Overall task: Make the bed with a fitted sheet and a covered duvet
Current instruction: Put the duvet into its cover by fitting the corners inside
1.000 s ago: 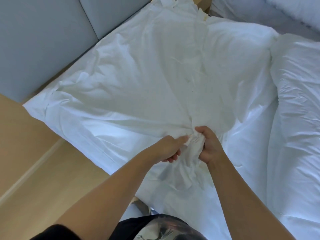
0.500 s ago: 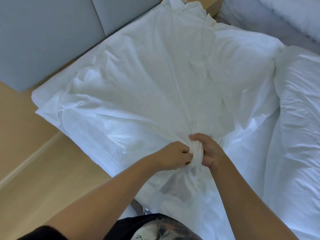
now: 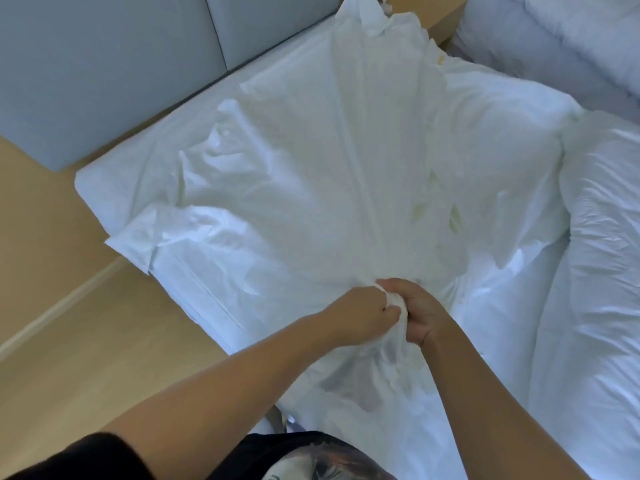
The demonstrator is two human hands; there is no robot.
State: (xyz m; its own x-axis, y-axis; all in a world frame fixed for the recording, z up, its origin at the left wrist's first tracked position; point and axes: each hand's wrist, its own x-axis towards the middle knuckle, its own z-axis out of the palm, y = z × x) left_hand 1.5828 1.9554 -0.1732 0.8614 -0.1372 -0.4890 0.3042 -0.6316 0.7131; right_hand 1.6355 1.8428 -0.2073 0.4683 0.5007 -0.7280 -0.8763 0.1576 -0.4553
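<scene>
White sheet [image 3: 329, 168] is gathered into one bunch, left hand [image 3: 360, 315] and right hand [image 3: 420, 313] clenched on it side by side, seemingly to haul it across the mattress [image 3: 100, 174].

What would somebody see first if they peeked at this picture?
First, the two hands meeting low in the middle: the left hand and the right hand both grip a bunched bit of the big white sheet. The sheet fans out across the bed toward the grey headboard at the top left. A puffy duvet lies heaped along the right.
</scene>
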